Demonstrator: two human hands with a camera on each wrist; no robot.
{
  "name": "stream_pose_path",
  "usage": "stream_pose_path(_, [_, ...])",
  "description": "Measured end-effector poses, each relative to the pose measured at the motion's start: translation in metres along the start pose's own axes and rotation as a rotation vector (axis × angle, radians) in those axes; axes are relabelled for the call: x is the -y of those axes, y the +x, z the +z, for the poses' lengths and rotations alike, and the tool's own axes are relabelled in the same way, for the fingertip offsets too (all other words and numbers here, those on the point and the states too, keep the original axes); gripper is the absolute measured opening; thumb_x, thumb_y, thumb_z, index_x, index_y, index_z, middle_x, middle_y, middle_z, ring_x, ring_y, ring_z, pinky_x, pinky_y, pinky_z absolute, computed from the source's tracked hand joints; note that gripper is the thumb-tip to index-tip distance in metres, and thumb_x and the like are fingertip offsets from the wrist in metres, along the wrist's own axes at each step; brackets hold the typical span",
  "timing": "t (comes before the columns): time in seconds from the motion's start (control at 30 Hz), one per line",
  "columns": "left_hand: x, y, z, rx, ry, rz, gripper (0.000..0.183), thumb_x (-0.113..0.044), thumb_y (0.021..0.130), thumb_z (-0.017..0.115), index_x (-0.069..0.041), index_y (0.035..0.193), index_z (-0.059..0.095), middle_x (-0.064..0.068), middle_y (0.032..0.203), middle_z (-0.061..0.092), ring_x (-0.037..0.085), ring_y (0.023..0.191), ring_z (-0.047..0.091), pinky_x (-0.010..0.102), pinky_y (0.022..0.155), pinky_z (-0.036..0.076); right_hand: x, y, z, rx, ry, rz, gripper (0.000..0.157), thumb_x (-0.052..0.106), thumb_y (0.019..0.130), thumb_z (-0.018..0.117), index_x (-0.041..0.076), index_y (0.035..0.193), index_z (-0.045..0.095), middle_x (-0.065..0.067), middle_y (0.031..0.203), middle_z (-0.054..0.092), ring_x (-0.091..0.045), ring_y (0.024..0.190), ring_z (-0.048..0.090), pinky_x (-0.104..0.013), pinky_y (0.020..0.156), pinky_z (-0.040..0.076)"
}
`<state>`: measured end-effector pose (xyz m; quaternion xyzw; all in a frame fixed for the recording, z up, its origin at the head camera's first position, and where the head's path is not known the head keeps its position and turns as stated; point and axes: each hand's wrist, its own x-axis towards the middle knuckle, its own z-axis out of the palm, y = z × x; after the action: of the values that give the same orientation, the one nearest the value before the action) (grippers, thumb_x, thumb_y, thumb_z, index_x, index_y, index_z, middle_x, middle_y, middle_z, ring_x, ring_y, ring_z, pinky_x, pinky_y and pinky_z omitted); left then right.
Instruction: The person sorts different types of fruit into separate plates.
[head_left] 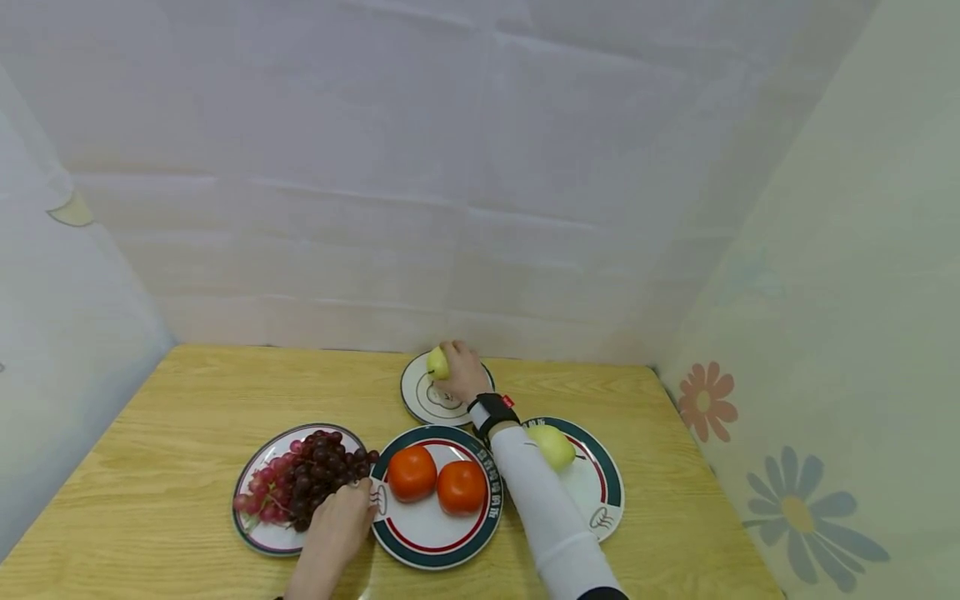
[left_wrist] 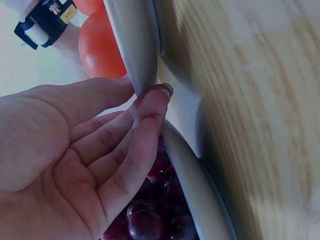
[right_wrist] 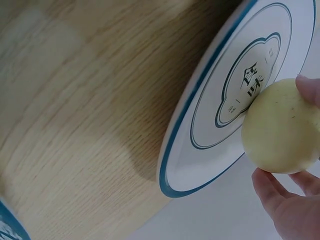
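Observation:
At the back, my right hand [head_left: 463, 372] grips a yellow-green pear [head_left: 438, 363] at the small white plate [head_left: 417, 402]. The right wrist view shows the pear [right_wrist: 280, 127] between thumb and fingers; whether it touches the plate [right_wrist: 200, 165] I cannot tell. My left hand [head_left: 341, 521] is between two plates in front. Its thumb and fingertips pinch the rim of the green-banded plate [left_wrist: 137, 45], which bears two tomatoes [head_left: 412, 473]. Under the left fingers lie dark grapes [left_wrist: 147, 220] on another plate [head_left: 264, 546].
Right of the tomatoes, another green-banded plate [head_left: 611, 479] holds a pear [head_left: 552, 447], partly behind my right sleeve [head_left: 540, 517]. Red grapes [head_left: 264, 493] lie beside the dark ones. A pale cloth wall [head_left: 360, 250] stands behind the wooden table [head_left: 142, 467], with a flowered one [head_left: 825, 333] at the right.

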<state>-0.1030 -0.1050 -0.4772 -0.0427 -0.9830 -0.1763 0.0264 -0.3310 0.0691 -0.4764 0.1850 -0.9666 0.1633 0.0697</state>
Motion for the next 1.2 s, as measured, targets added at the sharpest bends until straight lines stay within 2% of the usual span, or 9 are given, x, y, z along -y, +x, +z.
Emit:
stream_pose_path(0.17, [0.000,0.001,0.000,0.026,-0.005,0.000,0.019,-0.011,0.076,0.074,0.000,0.085,0.061,0.014,0.069,0.064,0.025,0.058,0.059,0.038,0.048,0.047,-0.002,-0.004,-0.008,0.043,0.037,0.005,0.065,0.021,0.072,0.079,0.010,0.128,0.047,-0.014,0.128,0.050,-0.033,0.107,0.052,-0.044,0.087,0.050])
stream_pose_path(0.27, [0.001,0.002,0.001,0.040,-0.013,-0.011,0.019,-0.011,0.077,0.074,0.000,0.084,0.061,0.013,0.069,0.064,0.024,0.057,0.059,0.037,0.047,0.047,-0.004,-0.008,-0.018,0.036,0.073,-0.021,0.066,0.020,0.072,0.079,0.009,0.128,0.047,-0.014,0.129,0.049,-0.033,0.108,0.051,-0.044,0.088,0.049])
stream_pose_path(0.47, [-0.001,0.003,0.000,0.045,-0.021,-0.013,0.020,-0.011,0.076,0.074,0.000,0.086,0.062,0.014,0.070,0.065,0.025,0.058,0.060,0.039,0.048,0.048,-0.009,-0.027,-0.057,-0.019,0.117,-0.085,0.065,0.015,0.070,0.080,0.005,0.126,0.048,-0.017,0.128,0.048,-0.034,0.108,0.050,-0.047,0.089,0.048])
stream_pose_path(0.83, [0.001,0.005,-0.002,0.038,-0.017,-0.004,0.021,-0.011,0.077,0.073,0.003,0.089,0.062,0.016,0.072,0.066,0.027,0.059,0.061,0.040,0.048,0.048,-0.029,-0.089,-0.119,-0.092,0.068,-0.052,0.067,0.019,0.067,0.081,0.006,0.124,0.049,-0.015,0.125,0.051,-0.031,0.104,0.053,-0.047,0.085,0.051])
stream_pose_path(1.03, [0.000,0.009,-0.003,0.060,-0.018,-0.015,0.023,-0.012,0.078,0.072,0.003,0.092,0.062,0.017,0.074,0.066,0.026,0.060,0.061,0.039,0.049,0.049,-0.045,-0.127,-0.131,-0.101,0.024,-0.013,0.069,0.020,0.063,0.083,0.008,0.123,0.050,-0.014,0.122,0.053,-0.029,0.100,0.056,-0.048,0.081,0.051])
stream_pose_path(1.2, [0.001,0.008,-0.004,0.048,-0.011,-0.007,0.023,-0.011,0.078,0.073,0.003,0.092,0.063,0.017,0.074,0.066,0.026,0.058,0.061,0.039,0.048,0.049,-0.059,-0.165,-0.135,-0.111,0.001,0.059,0.070,0.020,0.061,0.083,0.008,0.123,0.050,-0.014,0.123,0.053,-0.030,0.099,0.057,-0.048,0.077,0.051])
